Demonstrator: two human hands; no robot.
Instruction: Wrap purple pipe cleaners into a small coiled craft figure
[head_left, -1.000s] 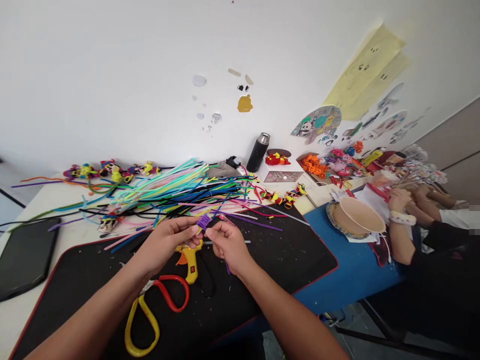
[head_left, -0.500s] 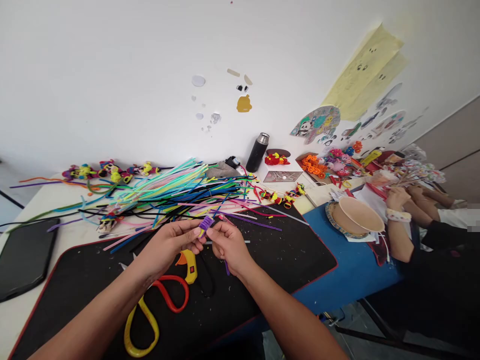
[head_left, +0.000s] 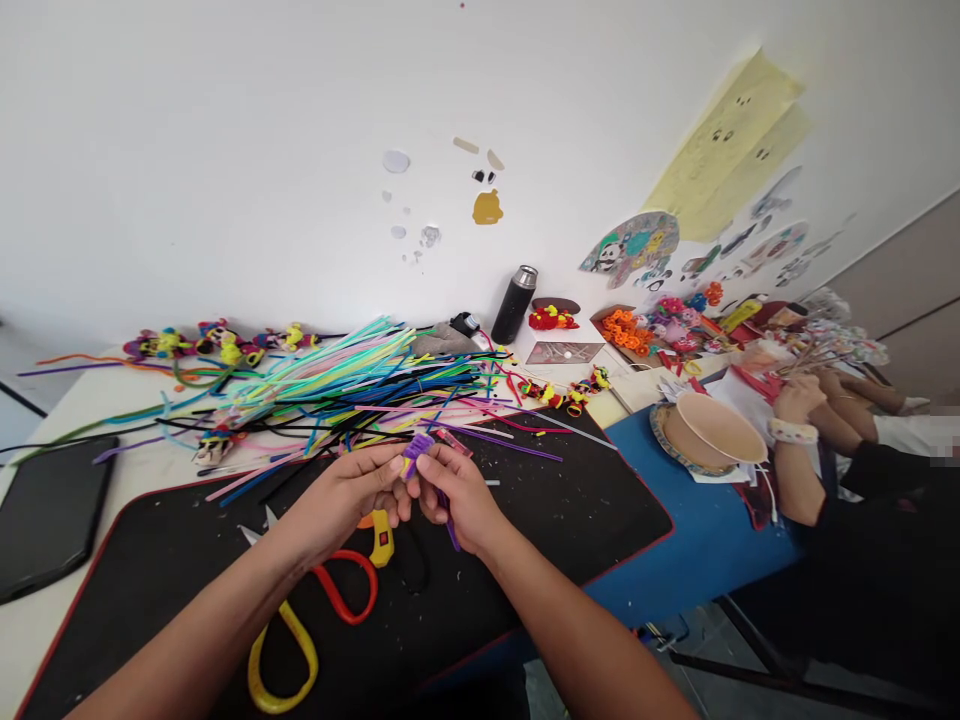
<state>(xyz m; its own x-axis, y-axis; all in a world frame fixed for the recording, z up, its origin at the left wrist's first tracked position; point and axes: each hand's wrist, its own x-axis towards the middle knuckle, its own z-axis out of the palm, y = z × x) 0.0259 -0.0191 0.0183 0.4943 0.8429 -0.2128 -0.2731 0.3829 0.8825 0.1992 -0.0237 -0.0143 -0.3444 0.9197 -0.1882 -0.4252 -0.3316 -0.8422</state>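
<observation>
Between my two hands is a small coil of purple pipe cleaner (head_left: 417, 450) with a bit of yellow at its lower left side. My left hand (head_left: 360, 490) pinches the coil from the left with thumb and fingers. From the right my right hand (head_left: 459, 492) grips it too, its thumb pressed on the coil, and a purple tail hangs below those fingers. Under my hands lies a black mat (head_left: 540, 545). Scissors with one red and one yellow handle (head_left: 286, 655) rest below my left forearm, beside a yellow-and-orange tool (head_left: 382, 540).
A heap of coloured pipe cleaners (head_left: 352, 380) spreads behind the mat. Small pipe-cleaner figures (head_left: 225, 345) lie at the back left. A phone or tablet (head_left: 56, 515) is at left, a black bottle (head_left: 515, 305) at the wall. At right, a co-worker's hand (head_left: 795, 400) is near a bowl (head_left: 712, 430).
My hands have drawn closer around the purple coil, which is slightly turned and more upright. The purple tail under my right hand shows more. Nothing else on the table has visibly moved.
</observation>
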